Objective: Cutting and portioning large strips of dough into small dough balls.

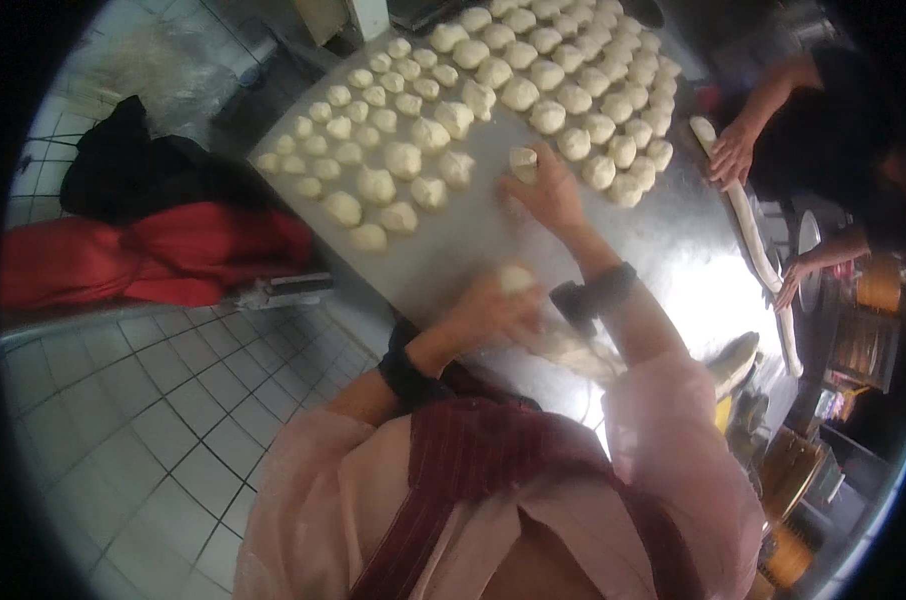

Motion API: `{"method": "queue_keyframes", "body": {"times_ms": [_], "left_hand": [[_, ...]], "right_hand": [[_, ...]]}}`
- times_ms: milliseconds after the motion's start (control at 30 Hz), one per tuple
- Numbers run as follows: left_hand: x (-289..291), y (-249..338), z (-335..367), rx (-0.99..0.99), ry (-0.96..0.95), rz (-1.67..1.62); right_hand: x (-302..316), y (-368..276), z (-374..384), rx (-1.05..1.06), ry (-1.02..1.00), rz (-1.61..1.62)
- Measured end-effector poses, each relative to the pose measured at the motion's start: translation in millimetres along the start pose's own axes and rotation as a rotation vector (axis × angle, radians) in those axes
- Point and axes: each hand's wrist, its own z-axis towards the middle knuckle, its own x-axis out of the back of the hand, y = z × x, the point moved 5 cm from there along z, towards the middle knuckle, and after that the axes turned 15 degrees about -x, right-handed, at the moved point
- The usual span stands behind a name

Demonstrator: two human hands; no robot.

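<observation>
My right hand (553,200) reaches out over the metal table, its fingers closed around a small dough piece (524,160). Nearer my body, my left hand (483,312) is smeared by motion. A pale dough ball (516,279) shows at its fingers, which seem to curl around it. Just beyond my hands, large dough balls (403,159) stand in loose rows, with smaller dough balls (339,127) to their left. A dense group of large dough balls (547,75) covers the far right part of the table. Beside my left hand lies a blurred length of dough (578,355).
At the right, a co-worker's hands (733,155) rest on a long dough rope (748,225). Another thick dough piece (736,362) lies near the table's right edge. Red cloth (153,255) and a dark bag (123,165) are at the left, above a tiled floor (163,430).
</observation>
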Motion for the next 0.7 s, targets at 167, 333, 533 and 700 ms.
{"method": "queue_keyframes", "body": {"times_ms": [167,333,533,700], "left_hand": [[49.3,-2.5,-8.5,0.010,0.387,-0.223],[35.4,-9.2,-1.2,-0.007,0.270,-0.203],[37.6,-8.4,-4.8,0.049,0.334,-0.209],[35.7,-19.7,4.5,0.121,0.375,-0.390]], "right_hand": [[-5.4,-22.6,32.7,0.009,-0.094,0.198],[-33.7,-17.4,50.6,0.054,-0.158,-0.070],[-19.6,-11.1,40.2,0.079,-0.081,0.038],[-14.9,1.6,35.6,0.033,-0.033,0.055]]}}
